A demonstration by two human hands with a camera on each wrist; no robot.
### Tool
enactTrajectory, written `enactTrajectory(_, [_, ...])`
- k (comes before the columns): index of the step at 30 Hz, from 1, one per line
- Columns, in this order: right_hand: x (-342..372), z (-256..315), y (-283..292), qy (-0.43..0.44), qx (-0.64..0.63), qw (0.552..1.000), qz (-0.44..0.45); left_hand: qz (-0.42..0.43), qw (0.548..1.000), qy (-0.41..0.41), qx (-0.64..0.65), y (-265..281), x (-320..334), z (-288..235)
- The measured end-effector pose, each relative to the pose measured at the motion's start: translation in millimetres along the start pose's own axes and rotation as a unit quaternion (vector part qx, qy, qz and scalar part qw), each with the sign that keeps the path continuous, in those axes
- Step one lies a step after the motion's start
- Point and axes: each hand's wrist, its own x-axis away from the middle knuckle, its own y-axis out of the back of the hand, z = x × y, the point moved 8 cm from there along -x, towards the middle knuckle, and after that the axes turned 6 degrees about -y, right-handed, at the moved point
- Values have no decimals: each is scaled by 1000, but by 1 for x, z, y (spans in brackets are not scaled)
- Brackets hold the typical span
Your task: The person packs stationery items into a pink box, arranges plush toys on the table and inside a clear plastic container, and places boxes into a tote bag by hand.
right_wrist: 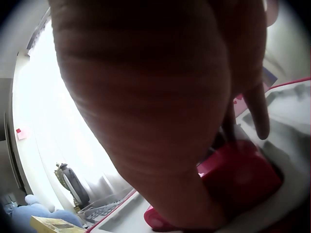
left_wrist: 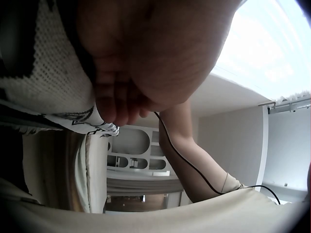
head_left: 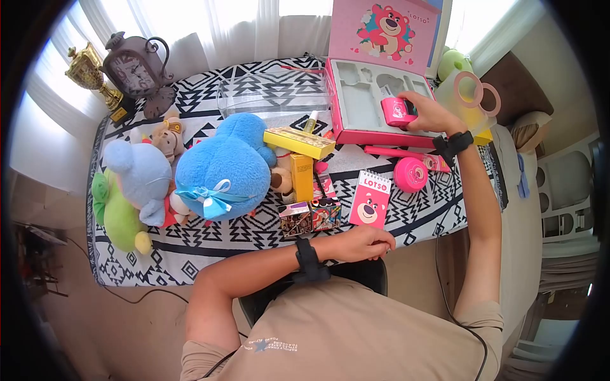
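Observation:
In the head view my right hand (head_left: pixel 434 115) grips a small pink case-like item (head_left: pixel 396 112) printed with a bear. It is over the right part of a pink gift box (head_left: pixel 365 136), whose grey insert has moulded hollows. Seen from the right wrist, fingers reach down around the glossy pink item (right_wrist: pixel 243 177); the palm hides much of it. My left hand (head_left: pixel 361 244) holds nothing at the table's front edge, its fingers loosely curled. A bear-covered notepad (head_left: pixel 371 199) lies just beyond it.
A round pink case (head_left: pixel 411 174) and a pink tube (head_left: pixel 437 163) lie before the box. Yellow boxes (head_left: pixel 300 141), a blue plush toy (head_left: pixel 223 168) and patterned cubes (head_left: pixel 295 218) sit to the left. A clear tray (head_left: pixel 273 95) stands behind. Plastic cups (head_left: pixel 454 95) stand right.

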Motion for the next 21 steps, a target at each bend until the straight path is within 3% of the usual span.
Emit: enactTrajectory(21, [5, 4, -4, -25, -17, 1000, 3, 1, 1000, 6, 0, 0, 0, 1])
